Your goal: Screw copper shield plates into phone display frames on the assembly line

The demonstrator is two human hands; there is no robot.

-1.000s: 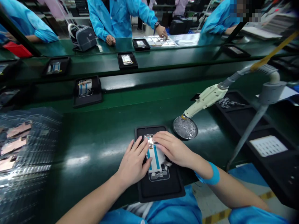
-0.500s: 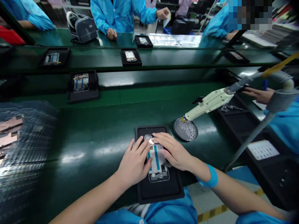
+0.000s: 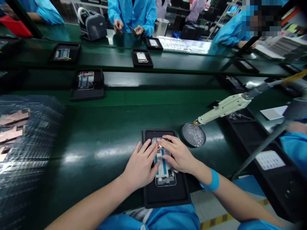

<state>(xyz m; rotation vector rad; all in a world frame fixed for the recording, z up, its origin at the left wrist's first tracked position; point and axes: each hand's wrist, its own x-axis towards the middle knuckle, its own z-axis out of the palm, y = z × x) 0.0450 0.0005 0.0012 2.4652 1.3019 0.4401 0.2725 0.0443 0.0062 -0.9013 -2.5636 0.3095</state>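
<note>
An opened phone assembly (image 3: 165, 181) with blue strips and a copper-coloured patch near its top lies in a black tray (image 3: 168, 198) in front of me. My left hand (image 3: 141, 166) rests along its left side, fingers stretched out and fingertips at the upper part. From the right, my right hand (image 3: 178, 155) reaches over the top end, its fingers extended and touching near the copper patch. A blue band (image 3: 212, 180) circles my right wrist. Something pale shows under the right palm; I cannot make it out.
An electric screwdriver (image 3: 224, 108) hangs with its tip over a round dish of screws (image 3: 193, 134) at right. Clear plastic trays (image 3: 45, 127) are stacked at left. Another black tray (image 3: 87, 95) with a phone assembly sits farther back. Co-workers in blue are across the bench.
The view has shifted slightly. My hands stay over the phone's upper end, fingers moved only a little. The co-worker opposite has brought both hands together in front of the body.
</note>
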